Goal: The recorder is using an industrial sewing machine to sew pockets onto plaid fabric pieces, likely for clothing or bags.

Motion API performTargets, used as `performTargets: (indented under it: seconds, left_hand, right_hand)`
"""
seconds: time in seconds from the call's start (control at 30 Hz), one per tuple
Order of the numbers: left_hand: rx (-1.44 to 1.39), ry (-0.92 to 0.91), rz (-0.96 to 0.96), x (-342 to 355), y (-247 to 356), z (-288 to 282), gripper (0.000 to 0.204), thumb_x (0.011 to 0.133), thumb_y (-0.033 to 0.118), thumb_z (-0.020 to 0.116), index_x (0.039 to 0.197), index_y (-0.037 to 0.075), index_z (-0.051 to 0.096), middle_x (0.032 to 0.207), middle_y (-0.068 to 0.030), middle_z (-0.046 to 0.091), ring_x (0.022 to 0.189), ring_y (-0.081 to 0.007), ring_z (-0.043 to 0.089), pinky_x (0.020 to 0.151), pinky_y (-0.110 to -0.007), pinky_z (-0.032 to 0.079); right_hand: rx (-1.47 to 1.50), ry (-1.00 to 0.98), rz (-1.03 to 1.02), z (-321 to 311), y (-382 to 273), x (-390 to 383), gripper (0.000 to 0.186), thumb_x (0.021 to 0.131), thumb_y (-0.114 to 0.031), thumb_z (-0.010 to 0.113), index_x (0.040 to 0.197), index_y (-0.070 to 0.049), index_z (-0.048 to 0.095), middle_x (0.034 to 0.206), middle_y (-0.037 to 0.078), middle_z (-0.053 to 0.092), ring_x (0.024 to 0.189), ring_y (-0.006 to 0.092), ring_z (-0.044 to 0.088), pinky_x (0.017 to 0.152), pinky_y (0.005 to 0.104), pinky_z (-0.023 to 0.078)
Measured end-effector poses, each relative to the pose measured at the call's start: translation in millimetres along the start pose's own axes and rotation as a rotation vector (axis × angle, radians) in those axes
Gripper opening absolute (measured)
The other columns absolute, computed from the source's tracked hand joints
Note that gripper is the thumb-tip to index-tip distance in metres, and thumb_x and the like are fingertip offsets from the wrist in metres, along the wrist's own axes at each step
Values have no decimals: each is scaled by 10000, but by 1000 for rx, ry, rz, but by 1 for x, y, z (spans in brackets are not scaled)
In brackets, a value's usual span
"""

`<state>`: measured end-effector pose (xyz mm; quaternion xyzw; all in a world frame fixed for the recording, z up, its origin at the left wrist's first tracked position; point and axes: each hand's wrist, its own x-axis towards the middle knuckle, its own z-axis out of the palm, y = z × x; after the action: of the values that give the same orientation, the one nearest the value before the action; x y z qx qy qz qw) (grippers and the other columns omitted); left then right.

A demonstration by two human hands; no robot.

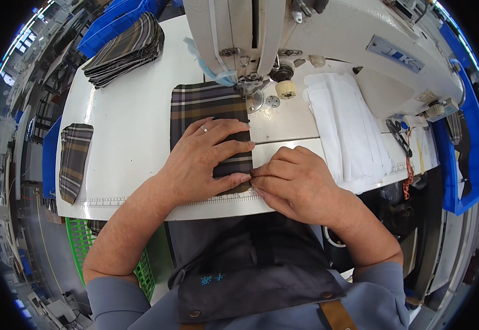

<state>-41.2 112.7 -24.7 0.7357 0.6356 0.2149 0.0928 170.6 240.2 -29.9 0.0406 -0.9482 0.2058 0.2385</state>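
Note:
A plaid fabric piece [209, 102] in dark grey, brown and purple lies flat on the white sewing table, its far right corner close to the needle area of the sewing machine [250, 91]. My left hand [206, 157], with a ring on one finger, rests on this fabric, fingers spread toward its right edge. At the near right corner of the piece, my right hand [297, 181] pinches the fabric edge between thumb and fingers. The tip of my left thumb lies close to that pinch.
A stack of plaid pieces [126, 52] sits at the back left, beside a blue bin [113, 25]. One plaid piece [75, 162] lies at the left edge. White sheets [344, 126] lie right of the needle, near thread snips [399, 135]. A green basket [80, 236] stands below the table.

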Motion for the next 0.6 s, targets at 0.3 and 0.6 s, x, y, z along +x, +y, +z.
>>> performTargets:
  seconds: [0.3, 0.6]
  left_hand:
    - [44, 49, -24, 10, -13, -1, 505, 796, 267, 797, 1269, 118, 701, 1455, -117, 538, 1330, -340, 528, 1175, -535, 344]
    - [-178, 197, 52, 21, -34, 4, 220, 788, 70, 824, 1005, 41, 801, 1118, -84, 749, 1045, -271, 706, 902, -359, 584]
  right_hand:
    - [-66, 9, -11, -1, 28, 23, 83, 803, -134, 748, 858, -90, 704, 856, 11, 654, 829, 214, 618, 698, 370, 491]
    - [-121, 15, -3, -2, 50, 41, 81, 800, -116, 727, 873, -81, 729, 837, 23, 672, 823, 238, 639, 706, 390, 521]
